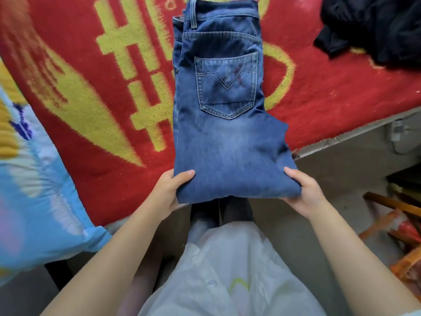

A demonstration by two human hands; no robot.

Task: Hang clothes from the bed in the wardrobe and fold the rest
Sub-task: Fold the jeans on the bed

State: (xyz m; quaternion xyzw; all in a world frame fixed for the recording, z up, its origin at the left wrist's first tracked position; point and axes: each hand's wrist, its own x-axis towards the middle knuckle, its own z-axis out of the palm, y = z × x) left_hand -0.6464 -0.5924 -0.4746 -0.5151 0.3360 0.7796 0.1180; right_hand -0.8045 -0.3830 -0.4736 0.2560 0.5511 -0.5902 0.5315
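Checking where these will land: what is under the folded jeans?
Under the jeans shows the red and yellow blanket; their near end overhangs the floor. Whatever lies directly beneath them is covered.

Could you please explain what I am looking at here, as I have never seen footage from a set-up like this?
There is no machine here: a person wears a single wide-angle camera on the head, looking forward and down, so the two bare arms reaching up from the bottom are their own. The left hand and right hand each hold a near corner of a folded pair of blue denim jeans, thumbs on top, back pocket facing up. Under the jeans lies a red blanket with yellow patterns covering the bed. A dark crumpled garment lies on it at the top right, and a light blue printed quilt sits at the left.
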